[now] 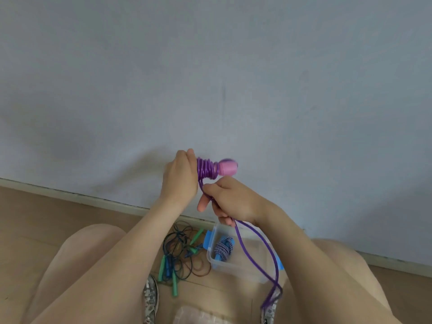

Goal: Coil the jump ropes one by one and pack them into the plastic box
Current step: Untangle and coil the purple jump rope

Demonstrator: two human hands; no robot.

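Fingers (pixel 210 190) of both hands grip the purple rope (pixel 252 256); plastic box (pixel 236 267) holds, seemingly, one coiled rope (pixel 224 247).

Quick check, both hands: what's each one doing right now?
Left hand: closed around the handles of the purple jump rope, where its cord is coiled.
Right hand: closed on the purple jump rope's loose cord, index finger extended.

Both forearms (pixel 145 230) are bare, with no sleeves in view. Both legs (pixel 77 265) are bare. The feet wear patterned grey-and-white sneakers (pixel 150 298), blurred in detail.
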